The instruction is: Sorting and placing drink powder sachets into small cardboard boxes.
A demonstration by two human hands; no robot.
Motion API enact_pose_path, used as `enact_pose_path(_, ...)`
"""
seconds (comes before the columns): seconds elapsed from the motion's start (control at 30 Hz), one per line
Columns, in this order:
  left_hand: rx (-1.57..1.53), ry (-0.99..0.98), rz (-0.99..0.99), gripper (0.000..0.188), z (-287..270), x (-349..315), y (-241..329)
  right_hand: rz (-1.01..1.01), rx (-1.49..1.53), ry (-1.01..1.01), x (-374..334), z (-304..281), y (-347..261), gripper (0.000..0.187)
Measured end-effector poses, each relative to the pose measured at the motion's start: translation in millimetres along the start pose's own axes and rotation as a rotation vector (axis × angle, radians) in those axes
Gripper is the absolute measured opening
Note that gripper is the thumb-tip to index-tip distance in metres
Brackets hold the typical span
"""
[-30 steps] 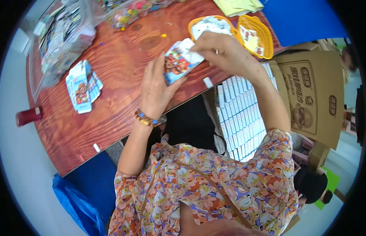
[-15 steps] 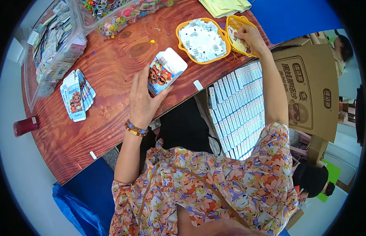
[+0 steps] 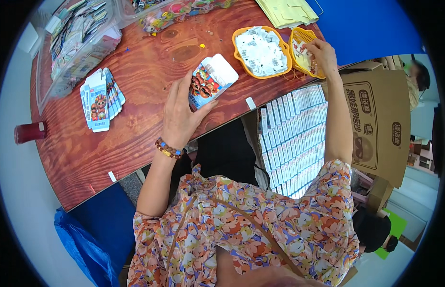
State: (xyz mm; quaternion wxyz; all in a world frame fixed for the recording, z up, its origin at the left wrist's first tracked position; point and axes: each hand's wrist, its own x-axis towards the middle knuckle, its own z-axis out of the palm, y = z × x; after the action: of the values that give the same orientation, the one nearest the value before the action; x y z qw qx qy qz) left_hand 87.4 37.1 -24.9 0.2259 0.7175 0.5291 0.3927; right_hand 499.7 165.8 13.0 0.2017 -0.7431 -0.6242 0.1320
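My left hand (image 3: 182, 112) grips a small blue printed cardboard box (image 3: 203, 88), its white flap standing open at the upper end. Cartoon figures cover the front of this box, held just above the near table edge. Over a small yellow basket (image 3: 296, 40) is my right hand (image 3: 324, 56), fingers curled together; whatever they may hold is hidden. Pale printed pieces (image 3: 303, 60) lie inside that basket. Beside it stands a larger yellow-orange basket (image 3: 238, 53) heaped with small white packets (image 3: 261, 51).
Flattened blue boxes (image 3: 100, 100) lie fanned on the wooden table (image 3: 151, 129). Clear bins hold cards (image 3: 79, 33) and colourful trinkets (image 3: 179, 14). A carton (image 3: 375, 119) with rows of filled boxes (image 3: 294, 138) stands below the edge. Yellow papers (image 3: 287, 12) and a red jar (image 3: 30, 133) are farther out.
The whole view has shifted, so the table items sit farther right. My right hand has drawn slightly toward the basket's right side. The box stays in my left hand.
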Motion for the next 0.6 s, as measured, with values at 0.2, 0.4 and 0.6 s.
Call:
enact_pose_path(0.2, 0.059, 0.028, 0.041, 0.078, 2.2, 2.2, 2.8, -0.218, 0.536, -0.021, -36.4, -11.4, -66.2, 0.014)
enact_pose_path(0.4, 0.065, 0.071, 0.078, 0.080, 1.1, -5.2, 0.9, -0.745, 0.339, -0.115, -97.5, 38.1, -189.3, 0.010)
enact_pose_path(0.6, 0.051, 0.146, 0.012, 0.082, -12.6, -16.7, -7.4, -0.856, 0.452, -0.226, -100.7, 71.0, -213.2, 0.009)
